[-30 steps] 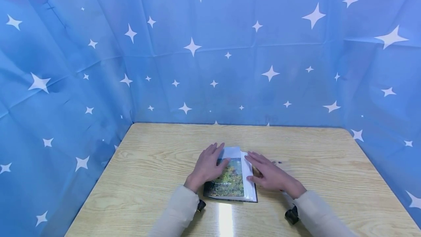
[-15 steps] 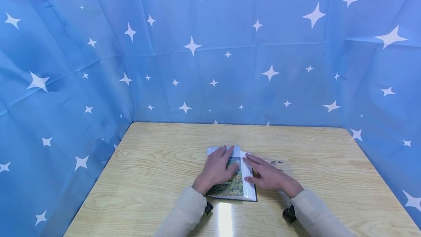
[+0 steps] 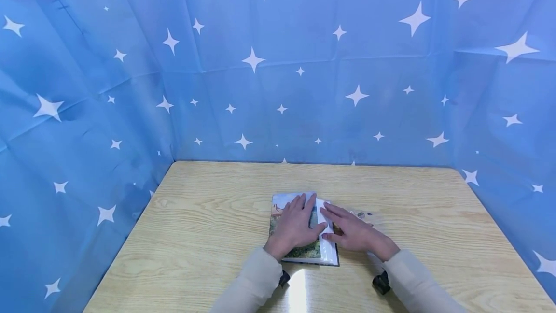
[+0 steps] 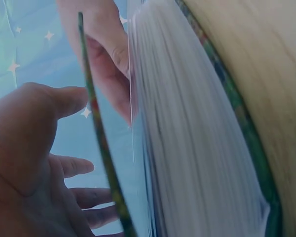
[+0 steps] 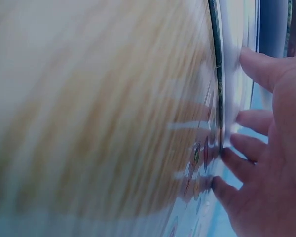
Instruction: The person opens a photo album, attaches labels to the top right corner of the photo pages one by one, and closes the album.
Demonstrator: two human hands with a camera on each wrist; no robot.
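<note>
A photo album (image 3: 306, 253) lies on the table, its landscape-printed front cover lifted off the page block. In the left wrist view a gap shows between the thin cover (image 4: 99, 133) and the thick stack of pages (image 4: 182, 128). My left hand (image 3: 297, 226) lies over the cover with fingers spread, its thumb touching the cover's outer face. On the album's right side, my right hand (image 3: 354, 230) extends its fingers over the exposed white page margin. The right wrist view has the thumb of the right hand (image 5: 281, 143) against the pages, other fingers extended along the edge.
A clear plastic sheet with small coloured prints (image 3: 364, 215) lies on the wooden table (image 3: 208, 216) beside the album, partly under my right hand. A blue star-patterned curtain (image 3: 304, 86) stands behind the table and along both sides.
My left hand has slid rightward across the album cover, from its left part toward the right edge, uncovering the left side. The right hand has barely moved.
</note>
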